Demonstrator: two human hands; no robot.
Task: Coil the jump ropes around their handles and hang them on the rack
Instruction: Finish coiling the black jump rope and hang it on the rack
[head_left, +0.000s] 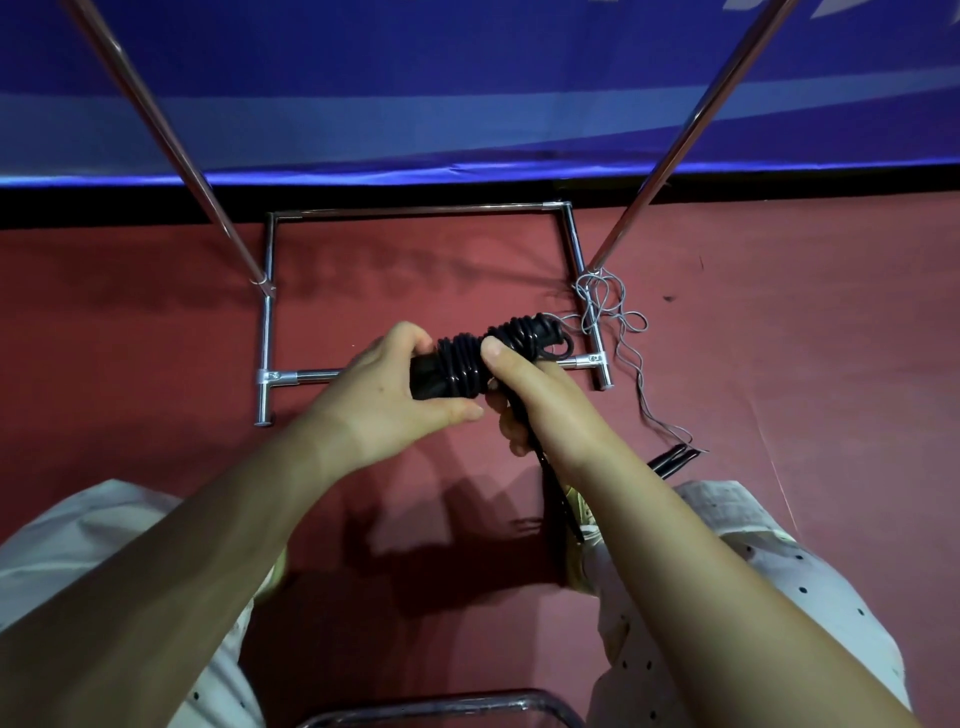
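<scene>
A black jump rope (467, 358) is coiled tightly around its black handles, held level above the floor. My left hand (395, 395) grips the left end of the bundle, thumb underneath. My right hand (524, 384) holds the middle of the coil with the thumb pressed on top, and a loose black strand (558, 499) hangs down from its fingers. The chrome rack (415, 210) stands in front, its base frame on the floor and two slanted poles (171, 140) rising out of view. A second jump rope, thin and grey (605, 306), lies tangled by the rack's right foot, its dark handles (675, 460) near my right knee.
The floor is a red mat (156, 338), bordered at the back by a blue banner (467, 78). My knees in pale dotted trousers (753, 571) fill the lower corners. A curved metal bar (441, 704) shows at the bottom edge.
</scene>
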